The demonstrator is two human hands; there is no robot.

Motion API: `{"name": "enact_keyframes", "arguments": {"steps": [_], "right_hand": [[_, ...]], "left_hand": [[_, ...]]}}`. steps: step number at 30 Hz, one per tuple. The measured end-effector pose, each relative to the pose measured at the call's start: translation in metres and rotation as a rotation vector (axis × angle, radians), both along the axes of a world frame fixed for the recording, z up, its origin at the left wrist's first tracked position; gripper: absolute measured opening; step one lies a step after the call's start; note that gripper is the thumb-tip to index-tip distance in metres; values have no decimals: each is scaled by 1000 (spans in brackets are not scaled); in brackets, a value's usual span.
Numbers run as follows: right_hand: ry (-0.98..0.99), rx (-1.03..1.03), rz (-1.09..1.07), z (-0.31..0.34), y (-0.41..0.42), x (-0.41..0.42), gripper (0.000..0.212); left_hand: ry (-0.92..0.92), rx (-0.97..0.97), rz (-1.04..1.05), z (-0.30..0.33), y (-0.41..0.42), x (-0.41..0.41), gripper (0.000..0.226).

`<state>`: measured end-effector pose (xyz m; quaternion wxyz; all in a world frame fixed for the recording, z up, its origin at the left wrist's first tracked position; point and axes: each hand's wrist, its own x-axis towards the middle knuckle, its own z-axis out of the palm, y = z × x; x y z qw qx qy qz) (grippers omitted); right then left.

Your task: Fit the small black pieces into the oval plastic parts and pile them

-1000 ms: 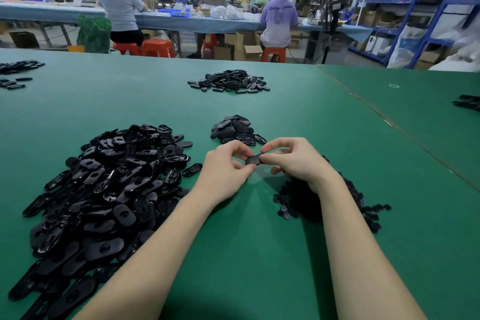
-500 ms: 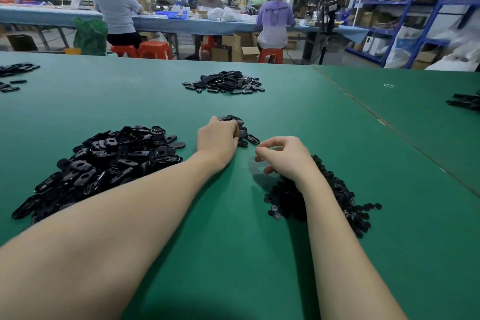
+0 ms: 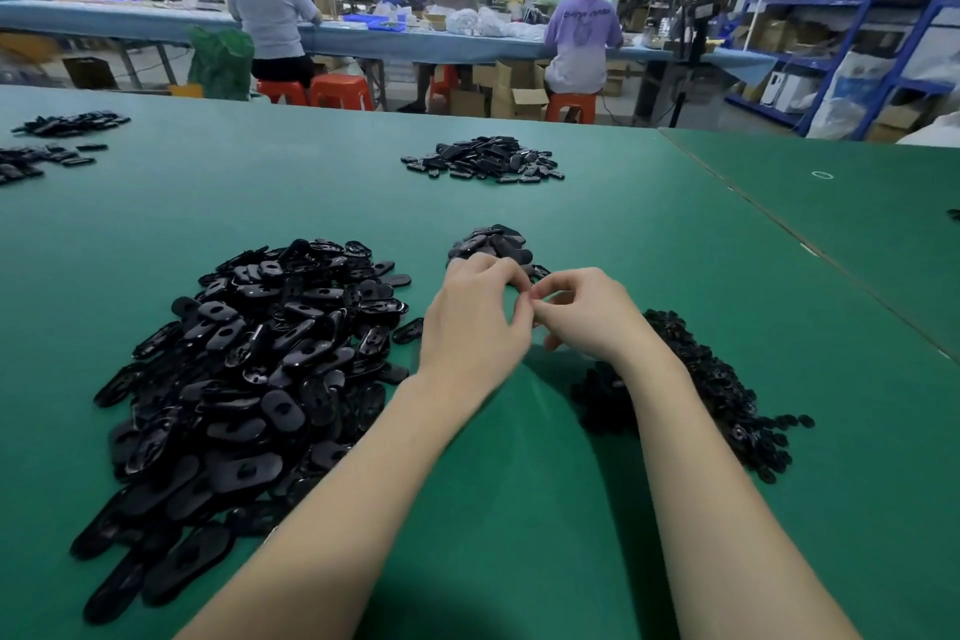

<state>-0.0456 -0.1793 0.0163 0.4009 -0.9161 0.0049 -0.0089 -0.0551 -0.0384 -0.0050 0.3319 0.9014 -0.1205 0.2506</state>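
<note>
Left hand and right hand meet fingertip to fingertip, fingers curled, contents hidden so grip unclear; oval plastic parts heaped at 9 o'clock, small black pieces at 3 o'clock, probably light, stiff, best pinched by edges.

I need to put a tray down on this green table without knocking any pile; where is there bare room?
Bare green table lies between the near big heap of black oval plastic parts and the far pile; also right of the small black pieces. Crowded around both hands, left hand and right hand.
</note>
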Motion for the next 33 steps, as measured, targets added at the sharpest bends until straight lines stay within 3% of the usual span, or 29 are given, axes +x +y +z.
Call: {"name": "enact_keyframes", "arguments": {"steps": [10,21,33], "right_hand": [[20,-167,123,-6,27,3,10],[6,-206,179,-5,41,1,8],[-6,-188,192,-6,39,0,8]], "left_hand": [[160,255,102,26,48,15,13],[524,399,95,21,95,26,26],[421,370,101,26,82,19,8]]}}
